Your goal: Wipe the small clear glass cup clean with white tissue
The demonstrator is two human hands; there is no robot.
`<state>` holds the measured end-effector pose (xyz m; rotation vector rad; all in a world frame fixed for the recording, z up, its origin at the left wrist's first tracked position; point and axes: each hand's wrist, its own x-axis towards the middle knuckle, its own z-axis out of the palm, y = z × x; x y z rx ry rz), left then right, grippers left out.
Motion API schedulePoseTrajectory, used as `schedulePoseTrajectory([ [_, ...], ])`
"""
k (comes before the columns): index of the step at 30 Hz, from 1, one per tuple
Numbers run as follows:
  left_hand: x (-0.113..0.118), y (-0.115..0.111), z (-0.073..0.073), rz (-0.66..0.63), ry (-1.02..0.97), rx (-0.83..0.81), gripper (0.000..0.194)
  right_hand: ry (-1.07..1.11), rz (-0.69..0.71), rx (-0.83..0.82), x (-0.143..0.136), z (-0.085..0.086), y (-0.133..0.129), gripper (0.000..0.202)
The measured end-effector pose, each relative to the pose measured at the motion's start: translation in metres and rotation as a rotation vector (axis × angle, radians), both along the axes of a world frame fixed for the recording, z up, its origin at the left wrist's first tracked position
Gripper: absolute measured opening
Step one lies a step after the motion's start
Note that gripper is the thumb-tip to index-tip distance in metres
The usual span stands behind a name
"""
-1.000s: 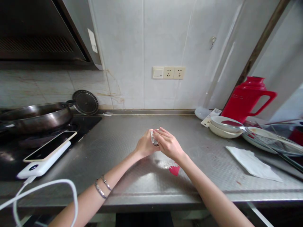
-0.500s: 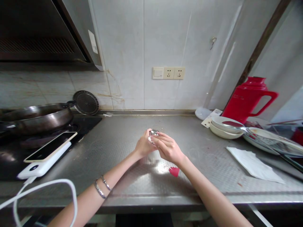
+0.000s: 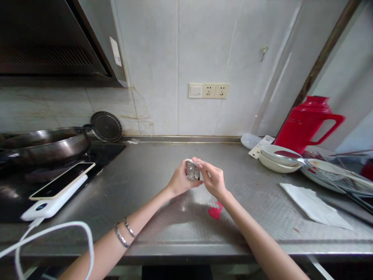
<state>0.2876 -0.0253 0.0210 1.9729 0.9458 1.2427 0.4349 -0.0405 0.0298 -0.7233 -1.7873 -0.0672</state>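
Above the steel counter, left hand was wrapped around a small shiny cup; right hand had bent fingers at its rim, unclear whether pinching. Red patch was near the right forearm.

You wear 2 silver-coloured bracelets on your left forearm. The bracelet nearer the elbow is broader and looks patterned; the bracelet nearer the wrist is slimmer, with what seems a small knob at its upper end. Any finer marking is too small to read. Your right forearm, left hand and right hand are bare.
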Motion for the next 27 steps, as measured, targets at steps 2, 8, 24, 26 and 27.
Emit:
schedulePoseTrajectory([
  [2, 0.001, 0.0, 0.001, 0.004, -0.026, -0.02, 0.068, -0.008, 0.007, 0.028, -0.002, 0.0, -0.002, 0.031],
  [8, 0.0, 0.008, -0.001, 0.053, -0.12, -0.076, 0.06, -0.007, 0.067, 0.098, -0.005, 0.003, -0.007, 0.033],
  [24, 0.001, 0.002, 0.001, 0.077, -0.009, -0.15, 0.062, 0.14, -0.091, -0.172, 0.001, 0.005, 0.007, 0.028],
  [26, 0.001, 0.001, 0.002, 0.049, -0.019, -0.138, 0.066, 0.141, -0.069, -0.193, -0.001, 0.004, 0.007, 0.029],
  [27, 0.001, 0.001, 0.003, 0.04, -0.022, -0.137, 0.067, 0.145, -0.066, -0.192, -0.002, 0.003, 0.006, 0.029],
])
